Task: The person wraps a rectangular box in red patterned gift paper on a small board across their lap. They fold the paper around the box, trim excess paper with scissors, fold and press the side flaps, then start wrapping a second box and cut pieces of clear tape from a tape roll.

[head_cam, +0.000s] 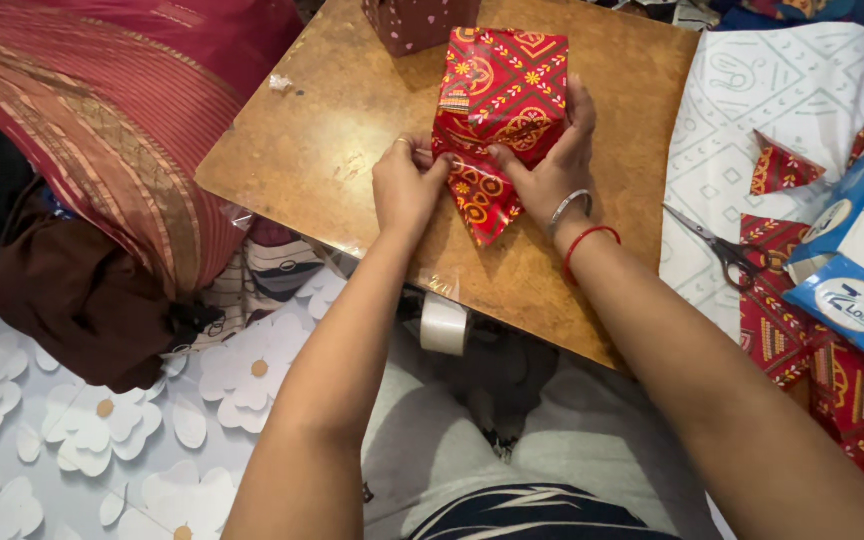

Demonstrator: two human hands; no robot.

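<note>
- Left hand (407,185) and right hand (550,160) are pinching the red patterned wrapping paper (497,110) around a box.
- Scissors (727,250) are lying right; tape roll (444,325) is sitting below the wooden board (332,120).

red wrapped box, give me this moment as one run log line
left hand: pinching paper flap | right hand: holding red wrapped box | surface: brown board | nearby: scissors, tape roll

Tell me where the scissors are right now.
In the head view, the scissors lie right of the brown table, on white patterned paper, just beyond the right hand.
</note>
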